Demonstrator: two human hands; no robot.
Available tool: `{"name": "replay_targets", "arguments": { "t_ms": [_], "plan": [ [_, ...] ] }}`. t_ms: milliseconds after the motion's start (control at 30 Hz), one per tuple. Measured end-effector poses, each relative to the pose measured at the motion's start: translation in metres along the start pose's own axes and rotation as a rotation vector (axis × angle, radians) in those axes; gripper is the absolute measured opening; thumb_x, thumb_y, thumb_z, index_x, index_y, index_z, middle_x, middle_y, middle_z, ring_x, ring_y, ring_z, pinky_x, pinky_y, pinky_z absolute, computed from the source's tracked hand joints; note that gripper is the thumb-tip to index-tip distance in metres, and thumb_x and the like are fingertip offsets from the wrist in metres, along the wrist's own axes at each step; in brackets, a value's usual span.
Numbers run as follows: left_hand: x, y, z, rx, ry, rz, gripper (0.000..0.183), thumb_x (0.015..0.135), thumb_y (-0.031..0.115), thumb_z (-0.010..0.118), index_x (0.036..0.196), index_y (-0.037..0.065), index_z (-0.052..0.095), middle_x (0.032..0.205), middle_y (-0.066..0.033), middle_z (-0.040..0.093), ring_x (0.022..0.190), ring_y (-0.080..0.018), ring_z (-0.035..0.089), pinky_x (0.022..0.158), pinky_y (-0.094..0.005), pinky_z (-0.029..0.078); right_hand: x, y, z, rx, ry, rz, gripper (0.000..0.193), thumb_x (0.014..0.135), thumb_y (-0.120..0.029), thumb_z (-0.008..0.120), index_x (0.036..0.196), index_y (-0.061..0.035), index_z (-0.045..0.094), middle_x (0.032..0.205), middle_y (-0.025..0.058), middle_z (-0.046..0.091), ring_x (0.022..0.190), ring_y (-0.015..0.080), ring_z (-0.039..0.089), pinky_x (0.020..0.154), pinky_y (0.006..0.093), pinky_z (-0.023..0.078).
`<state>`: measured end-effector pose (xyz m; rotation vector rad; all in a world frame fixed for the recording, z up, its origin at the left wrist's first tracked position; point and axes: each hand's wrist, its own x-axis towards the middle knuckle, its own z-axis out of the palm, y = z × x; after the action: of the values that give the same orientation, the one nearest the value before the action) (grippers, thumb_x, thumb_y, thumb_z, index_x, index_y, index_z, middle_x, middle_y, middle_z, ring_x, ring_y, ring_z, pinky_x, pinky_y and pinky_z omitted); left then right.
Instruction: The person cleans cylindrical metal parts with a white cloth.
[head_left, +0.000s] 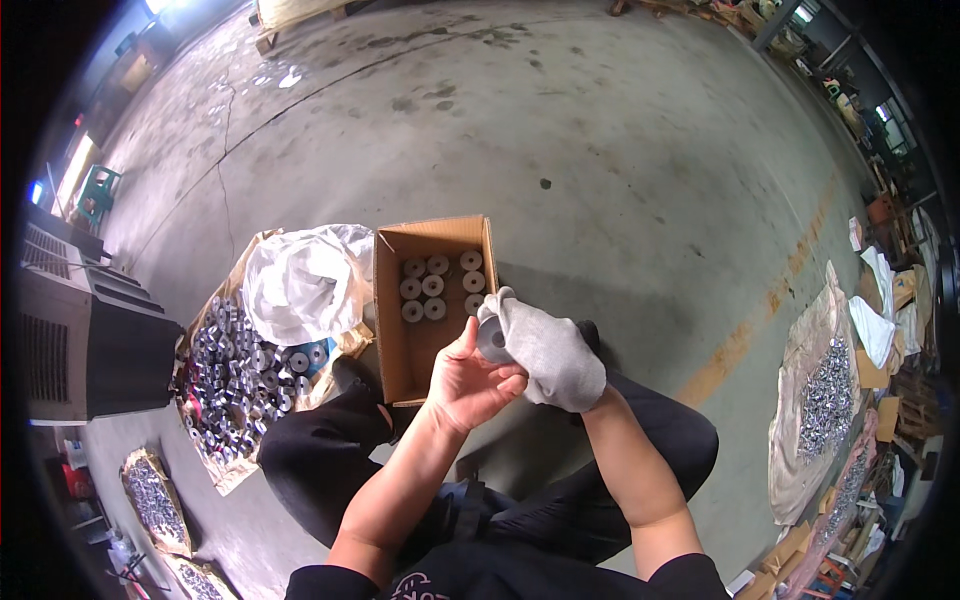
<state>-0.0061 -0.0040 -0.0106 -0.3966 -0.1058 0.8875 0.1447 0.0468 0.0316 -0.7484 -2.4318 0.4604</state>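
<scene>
While the heap of holed metal cylinders lies on its sheet to my left, below a white bag, the open cardboard box stands just right of it, with more cylinders set in rows on its floor (a gap runs between the second column and the one by the right wall). By the box's near right corner, my left hand is mostly closed, thumb and fingers bent in around one grey holed cylinder. That cylinder sits between it and my right hand, whose grey glove covers the other side; how firmly those covered fingers grip, I cannot tell. I judge this a wiping or checking step; the next move probably calls for freeing one hand and lowering the cylinder, flat face up, into that gap.
</scene>
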Motion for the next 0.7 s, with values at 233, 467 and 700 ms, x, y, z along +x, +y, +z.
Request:
{"name": "replay_targets", "arguments": {
  "t_ms": [233,467,700],
  "plan": [
    [0.007,-0.020,0.013,0.090,0.188,0.205,0.045,0.083,0.032,0.063,0.119,0.006,0.056,0.125,-0.0118,0.055,0.120,-0.0287,0.047,0.105,-0.0453,0.031,0.019,-0.014,0.011,-0.500,-0.244,-0.058,0.008,0.070,-0.016,0.055,0.071,-0.0078,0.056,0.075,0.0073,0.054,0.076,0.0203,0.054,0.072,0.0321,0.044],
    [0.011,-0.026,0.010,0.087,0.426,0.202,0.045,0.083,0.040,0.060,0.114,0.007,0.060,0.116,-0.0108,0.060,0.101,-0.0282,0.056,0.091,-0.0399,0.042,-0.015,-0.006,0.029,0.701,0.294,0.587,0.030,0.075,-0.007,0.060,0.104,-0.0004,0.056,0.091,0.0126,0.059,0.082,0.0246,0.060,0.072,0.0323,0.048],
    [0.007,-0.019,0.020,0.003,0.241,0.139,0.037,0.084,0.042,0.058,0.104,0.010,0.063,0.094,-0.0062,0.061,0.065,-0.0181,0.042,0.057,-0.0278,0.034,-0.008,0.012,0.002,0.228,0.048,0.025,0.054,0.077,-0.032,0.064,0.118,0.0024,0.054,0.115,0.0196,0.057,0.106,0.0346,0.056,0.087,0.0371,0.047]
  ]
}}
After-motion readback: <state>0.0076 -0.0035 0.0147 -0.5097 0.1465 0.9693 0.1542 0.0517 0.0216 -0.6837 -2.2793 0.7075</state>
